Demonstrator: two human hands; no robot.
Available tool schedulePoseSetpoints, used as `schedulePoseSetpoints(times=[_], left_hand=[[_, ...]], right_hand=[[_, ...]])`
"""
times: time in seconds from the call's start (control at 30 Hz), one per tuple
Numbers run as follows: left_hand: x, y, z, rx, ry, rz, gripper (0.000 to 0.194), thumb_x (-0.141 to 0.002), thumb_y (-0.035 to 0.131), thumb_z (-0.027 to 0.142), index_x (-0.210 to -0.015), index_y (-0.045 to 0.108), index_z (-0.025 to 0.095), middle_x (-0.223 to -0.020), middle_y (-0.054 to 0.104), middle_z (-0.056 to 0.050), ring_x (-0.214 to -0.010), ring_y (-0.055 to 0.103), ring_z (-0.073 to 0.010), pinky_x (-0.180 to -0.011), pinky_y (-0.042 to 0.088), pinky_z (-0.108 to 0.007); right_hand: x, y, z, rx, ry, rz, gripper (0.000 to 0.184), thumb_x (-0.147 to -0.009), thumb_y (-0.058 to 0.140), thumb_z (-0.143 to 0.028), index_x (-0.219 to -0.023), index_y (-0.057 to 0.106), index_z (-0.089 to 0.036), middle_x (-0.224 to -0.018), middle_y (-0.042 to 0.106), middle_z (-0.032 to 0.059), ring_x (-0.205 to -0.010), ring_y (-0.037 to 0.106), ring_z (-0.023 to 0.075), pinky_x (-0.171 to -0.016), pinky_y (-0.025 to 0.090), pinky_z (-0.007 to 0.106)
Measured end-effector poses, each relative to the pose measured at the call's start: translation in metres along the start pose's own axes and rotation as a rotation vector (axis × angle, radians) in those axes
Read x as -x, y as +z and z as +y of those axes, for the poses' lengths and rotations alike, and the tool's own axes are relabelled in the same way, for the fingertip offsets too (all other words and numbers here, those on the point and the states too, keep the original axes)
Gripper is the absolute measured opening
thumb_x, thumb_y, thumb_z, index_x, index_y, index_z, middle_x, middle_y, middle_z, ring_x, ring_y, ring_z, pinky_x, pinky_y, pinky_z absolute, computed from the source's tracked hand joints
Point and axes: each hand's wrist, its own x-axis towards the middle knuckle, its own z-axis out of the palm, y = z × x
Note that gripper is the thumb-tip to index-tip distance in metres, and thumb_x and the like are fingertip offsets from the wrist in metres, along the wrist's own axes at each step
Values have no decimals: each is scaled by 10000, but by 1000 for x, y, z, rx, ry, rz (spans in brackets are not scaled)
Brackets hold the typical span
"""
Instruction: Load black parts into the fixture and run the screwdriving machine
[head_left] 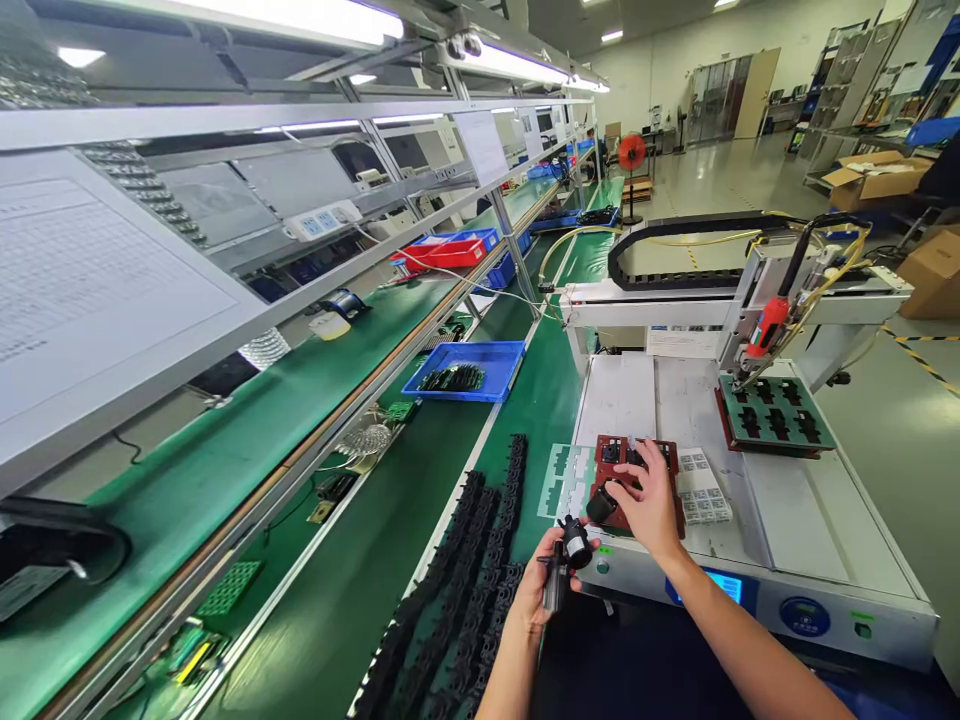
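Right hand (649,503) over red fixture (615,474); green worktop (551,388), fan (631,152) beyond.

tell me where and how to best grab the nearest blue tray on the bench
Grip the blue tray by its raised rim at left and right as seen, probably best from above: its top is open and black parts lie inside, so holding both sides should keep it level.

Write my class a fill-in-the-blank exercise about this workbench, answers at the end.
1. The parts in the left hand are mainly coloured ____.
2. The hand over the red fixture is the person's ____ hand.
3. The nearest tray is coloured ____.
4. The benchtop under the component rows is coloured ____.

Answers: black; right; blue; green
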Motion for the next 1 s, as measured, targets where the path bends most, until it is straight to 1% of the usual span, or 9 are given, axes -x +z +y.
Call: schedulePoseSetpoints(times=[0.13, 0.23, 0.33, 0.4, 0.5, 0.57, 0.63, 0.73, 1.0], left_hand=[[-18, 25, -15, -126, -55, -19, 880, -552, 962, 604, -1287, 652, 231, -1191, 738, -160, -665, 733, -167, -574, 579, -240], [-29, 47, -26, -148, -84, 5, 1042, -466, 996, 585, -1367, 593, 250, -1157, 739, -144, -550, 702, -159, -490, 529, -237], [-34, 67, -29, -175, -133, 33, 1031, -447, 1006, 420, -1369, 577, 251, -1066, 744, -103, -515, 676, -163, -501, 542, -279], [-35, 79, -25, -255, -90, 57, 970, -443, 991, 353, -1328, 607, 244, -1100, 733, -100, -610, 695, -183, -584, 581, -325], [-33, 98, -10, -524, 141, 130, 798, -421, 1005, 321, -1154, 704, 219, -1189, 706, -113, -995, 697, -298, -863, 603, -426], [-32, 110, 3, -749, 299, 187, 674, -433, 1014, 322, -1043, 749, 211, -1201, 689, -117, -1200, 609, -366, -1027, 541, -488], [-29, 120, 14, -945, 393, 221, 584, -495, 1002, 338, -1018, 770, 222, -1244, 650, -122, -1301, 537, -391, -1101, 485, -522], [-25, 130, 23, -1150, 459, 222, 477, -627, 935, 296, -1069, 765, 246, -1358, 547, -118, -1370, 491, -368, -1119, 477, -508], [-22, 145, 24, -1354, 435, 236, 505, -654, 779, 33, -1100, 713, 262, -1435, 407, -80, -1363, 521, -285, -1141, 495, -447]], right_hand=[[12, -7, -30, -185, 146, -17, 879, -778, 853, -402, -1513, 373, -354, -1532, 474, 146, -1120, 688, 231, -890, 665, 416], [22, -11, -33, -256, 231, -5, 848, -757, 873, -402, -1472, 423, -333, -1477, 531, 127, -1162, 681, 242, -987, 634, 453], [29, -16, -34, -292, 254, -2, 819, -777, 860, -413, -1466, 425, -336, -1468, 546, 118, -1190, 673, 252, -1042, 604, 487], [31, -22, -38, -275, 201, -35, 769, -831, 813, -424, -1481, 409, -349, -1490, 529, 113, -1233, 648, 255, -1040, 599, 482], [33, -34, -48, -128, 34, 10, 710, -897, 749, -420, -1504, 384, -368, -1472, 538, 93, -1251, 609, 232, -992, 599, 419], [38, -44, -56, -60, 15, 23, 709, -920, 725, -419, -1523, 357, -359, -1257, 650, 68, -1077, 646, 195, -904, 595, 373], [44, -51, -61, -44, 96, -75, 731, -933, 710, -432, -1546, 325, -328, -983, 680, 15, -857, 634, 163, -788, 567, 333], [55, -57, -60, 25, 207, -206, 800, -933, 706, -458, -1580, 270, -282, -853, 667, -13, -743, 591, 146, -689, 497, 299], [68, -53, -38, 198, 208, -160, 893, -928, 685, -476, -1622, 175, -241, -879, 718, 11, -717, 599, 160, -678, 489, 316]])
